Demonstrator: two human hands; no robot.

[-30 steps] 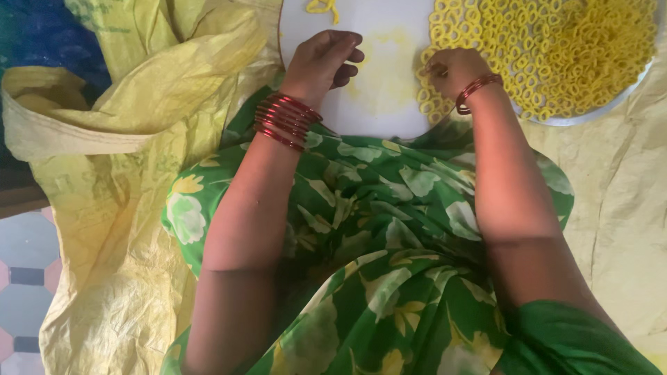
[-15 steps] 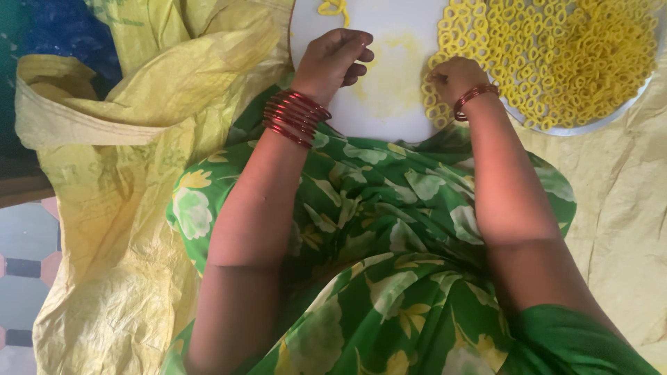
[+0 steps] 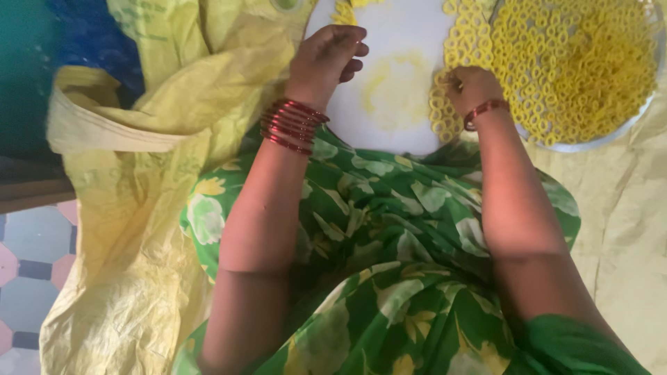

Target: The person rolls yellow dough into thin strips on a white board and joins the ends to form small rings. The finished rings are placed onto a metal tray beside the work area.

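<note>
Fingers (image 3: 455,80) of our right hand (image 3: 474,89) curl shut, buried in small yellow rings (image 3: 570,62) heaped on the white board (image 3: 403,42); our left hand (image 3: 325,59) rests loosely curled, empty, beside them.

Illumination is soft, even daylight with no hard shadows. The white tray (image 3: 403,42) at top centre is the brightest area and close to overexposed. The left frame edge shows motion blur. Overall focus is slightly soft, and colours are strongly saturated
</note>
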